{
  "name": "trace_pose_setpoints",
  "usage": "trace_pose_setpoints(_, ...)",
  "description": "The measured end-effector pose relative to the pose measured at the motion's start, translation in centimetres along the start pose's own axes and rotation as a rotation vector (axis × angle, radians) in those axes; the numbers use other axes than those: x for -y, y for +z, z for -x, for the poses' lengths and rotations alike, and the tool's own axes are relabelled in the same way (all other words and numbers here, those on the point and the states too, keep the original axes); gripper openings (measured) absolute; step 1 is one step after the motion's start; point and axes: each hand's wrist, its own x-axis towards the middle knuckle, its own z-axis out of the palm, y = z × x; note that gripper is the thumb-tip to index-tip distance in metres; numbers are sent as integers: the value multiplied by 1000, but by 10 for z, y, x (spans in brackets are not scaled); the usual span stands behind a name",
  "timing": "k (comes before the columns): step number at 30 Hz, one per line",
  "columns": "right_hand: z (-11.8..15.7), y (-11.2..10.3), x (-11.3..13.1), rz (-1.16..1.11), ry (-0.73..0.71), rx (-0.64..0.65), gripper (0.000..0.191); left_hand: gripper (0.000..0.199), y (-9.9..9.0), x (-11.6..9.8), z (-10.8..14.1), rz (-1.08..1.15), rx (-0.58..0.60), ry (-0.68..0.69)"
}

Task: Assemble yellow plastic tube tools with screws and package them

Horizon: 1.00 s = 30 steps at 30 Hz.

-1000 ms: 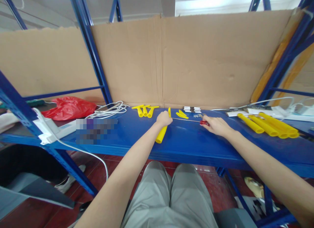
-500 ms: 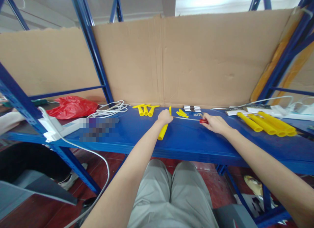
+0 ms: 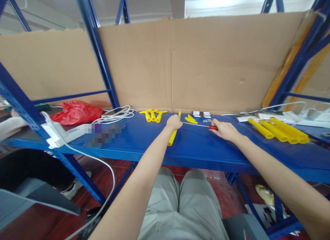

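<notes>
My left hand is closed around a yellow tube, whose open lower end sticks out toward me above the blue shelf; a narrow yellow piece rises past the fingers at its far end. In my right hand is a screwdriver, gripped by its red handle. Its thin metal shaft runs left, the tip reaching the left hand, where the fingers hide the contact. Beyond the shaft lie several loose yellow curved strips and some small metal bits, too small to name.
Yellow T-shaped pieces lie left of my hands. Several yellow tubes rest at the right. Black-and-white sticks sit near the cardboard wall. A red bag, white cables and a power strip occupy the left.
The tube's near end has shifted slightly right and up. Both hands otherwise keep nearly the same place and grip, with the screwdriver still pointing left.
</notes>
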Motion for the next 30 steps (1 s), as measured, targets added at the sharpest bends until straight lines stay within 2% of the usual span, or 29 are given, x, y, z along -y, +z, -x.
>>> trace_pose_setpoints(4, 0, -1, 0, 50, -13, 10, 26, 35, 1, 1, -2, 5, -2, -1)
trace_pose_setpoints(10, 0, 0, -1, -27, -42, 14, 33, 35, 2, 1, -3, 4, 3, -2)
trace_pose_setpoints(19, -2, 4, -3, -4, 6, 36, 23, 36, 1, -1, -1, -53, 11, 13)
trace_pose_setpoints(30, 0, 3, 0, -53, -6, 39, 29, 36, 1, -1, -1, -52, 12, -2)
